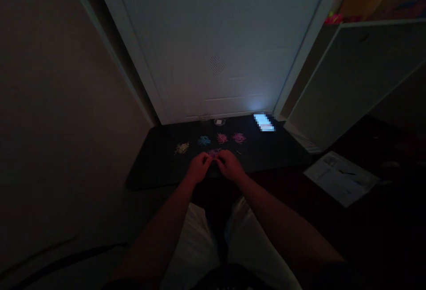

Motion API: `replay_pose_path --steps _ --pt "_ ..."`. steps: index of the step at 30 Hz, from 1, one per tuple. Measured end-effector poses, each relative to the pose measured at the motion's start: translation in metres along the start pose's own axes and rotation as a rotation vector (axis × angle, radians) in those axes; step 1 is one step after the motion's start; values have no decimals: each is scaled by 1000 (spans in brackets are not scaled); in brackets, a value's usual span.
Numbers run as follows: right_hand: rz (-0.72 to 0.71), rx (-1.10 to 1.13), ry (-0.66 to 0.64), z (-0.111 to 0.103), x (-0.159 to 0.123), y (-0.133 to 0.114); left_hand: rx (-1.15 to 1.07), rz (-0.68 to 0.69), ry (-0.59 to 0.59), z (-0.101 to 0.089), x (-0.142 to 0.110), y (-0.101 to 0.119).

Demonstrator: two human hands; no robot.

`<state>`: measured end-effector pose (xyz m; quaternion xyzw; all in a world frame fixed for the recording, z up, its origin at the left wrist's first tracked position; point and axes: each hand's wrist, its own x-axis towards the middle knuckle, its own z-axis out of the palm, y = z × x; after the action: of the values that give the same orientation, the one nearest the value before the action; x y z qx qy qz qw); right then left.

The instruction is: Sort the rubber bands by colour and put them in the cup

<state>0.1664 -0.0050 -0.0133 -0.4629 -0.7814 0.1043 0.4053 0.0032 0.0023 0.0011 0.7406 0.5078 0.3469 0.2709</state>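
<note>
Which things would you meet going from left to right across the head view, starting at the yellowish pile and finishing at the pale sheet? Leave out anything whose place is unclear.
Yellowish pile → blue pile → first pink pile → second pink pile → bright rectangle → pale sheet.

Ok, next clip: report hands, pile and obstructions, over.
Left hand and right hand close together at purple pile, grip unclear. Hands partly hide that pile. Blue pile just beyond. Light dim.
</note>
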Motion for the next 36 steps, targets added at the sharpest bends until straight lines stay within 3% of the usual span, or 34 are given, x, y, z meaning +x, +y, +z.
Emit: replay_pose_path --steps 5,10,16,24,29,36 --pt "71 63 92 0 1 2 -91 -54 104 -5 1 -2" --pt "-9 27 -11 0 0 -2 -130 -42 -30 -2 0 -2" --pt "15 50 0 0 0 -5 -67 -38 -53 -2 0 2" --pt "45 79 46 -1 2 -4 -105 -64 -14 -4 3 0" --pt "96 111 101 -1 3 -1 -106 -80 78 -6 2 -5" --pt "-11 12 -32 0 1 -3 -53 -25 -53 -2 -1 -2"
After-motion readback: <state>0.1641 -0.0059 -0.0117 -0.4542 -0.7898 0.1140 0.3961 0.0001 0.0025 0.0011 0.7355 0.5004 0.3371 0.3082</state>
